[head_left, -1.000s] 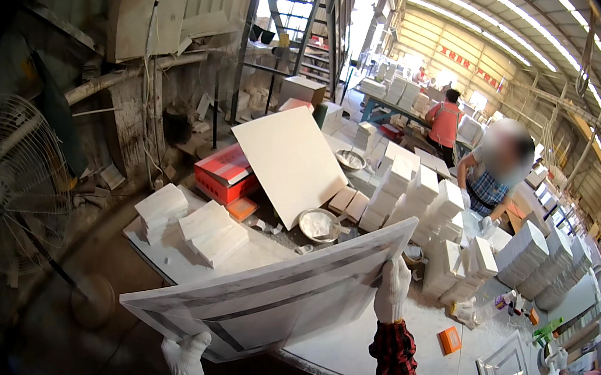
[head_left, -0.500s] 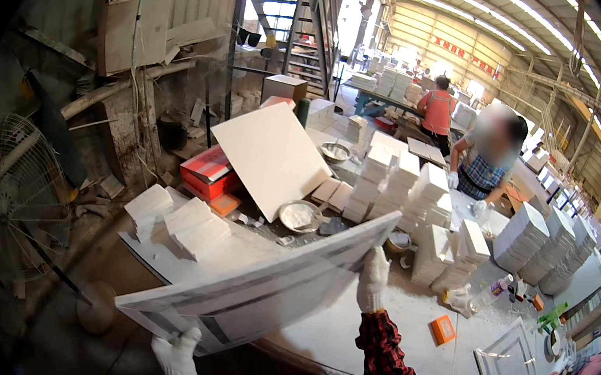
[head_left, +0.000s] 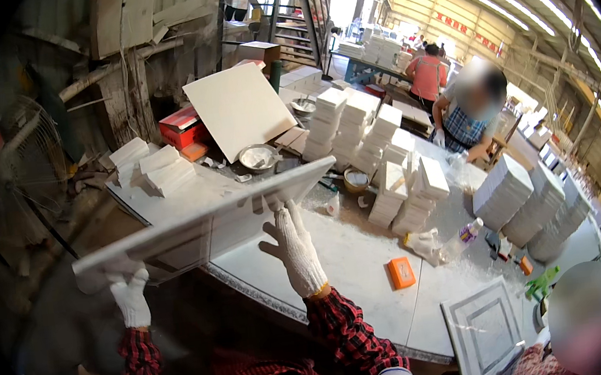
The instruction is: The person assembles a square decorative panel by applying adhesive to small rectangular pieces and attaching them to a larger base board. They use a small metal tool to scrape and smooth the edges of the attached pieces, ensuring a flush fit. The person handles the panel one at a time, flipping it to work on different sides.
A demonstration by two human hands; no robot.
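A long white-and-grey panel (head_left: 205, 224) with darker grey bands is held up at a tilt across the table's near left edge. At its left end my left hand (head_left: 132, 299), in a white knitted glove, holds the lower edge between thumb and fingers; motion blurs it slightly. My right hand (head_left: 297, 254), gloved alike, supports the panel's right part, its fingers fairly straight and reaching up against the face. Part of those fingertips is hard to make out. Beyond the panel, a large plain cream board (head_left: 240, 109) leans by a bowl of white powder (head_left: 258, 157).
White tile stacks (head_left: 390, 192) run along the table (head_left: 356, 285). An orange box (head_left: 401, 272), a clear bottle (head_left: 462, 239) and a banded framed panel (head_left: 483, 329) lie right. Co-workers stand across (head_left: 467, 120) and at lower right (head_left: 536, 364). A fan (head_left: 31, 166) stands left.
The panel has shifted left and tipped more edge-on. My right hand has moved from its right end to lower on its face. My left hand has moved left and up.
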